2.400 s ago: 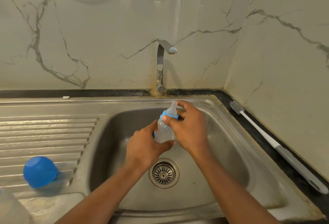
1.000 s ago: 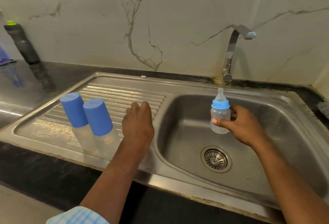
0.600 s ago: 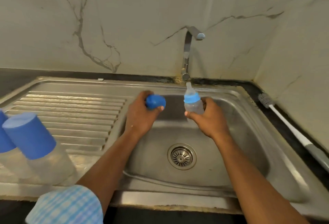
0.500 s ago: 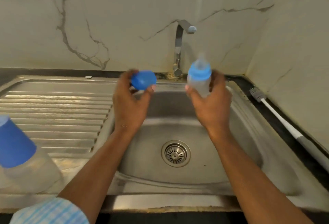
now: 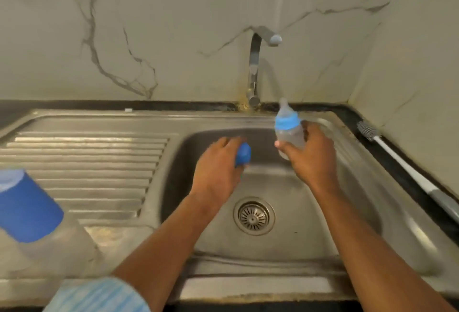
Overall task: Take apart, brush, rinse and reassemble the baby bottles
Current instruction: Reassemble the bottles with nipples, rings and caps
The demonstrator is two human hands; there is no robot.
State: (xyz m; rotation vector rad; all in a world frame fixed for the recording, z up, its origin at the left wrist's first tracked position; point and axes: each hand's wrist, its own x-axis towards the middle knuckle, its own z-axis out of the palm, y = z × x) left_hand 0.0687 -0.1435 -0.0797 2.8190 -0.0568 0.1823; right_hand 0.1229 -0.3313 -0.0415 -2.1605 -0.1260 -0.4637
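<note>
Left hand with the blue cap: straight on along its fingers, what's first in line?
The left hand, gripping the blue cap, would probably meet the back wall of the sink, below the tap. The bottle in the right hand lies right of that line; depth unclear.

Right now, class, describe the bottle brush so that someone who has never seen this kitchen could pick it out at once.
Find the steel sink, then follow its right edge to the black counter strip below the marble wall. The brush lies along that strip. It is the only long, thin thing there, with a white handle and a grey bristle head at its far end.
</note>
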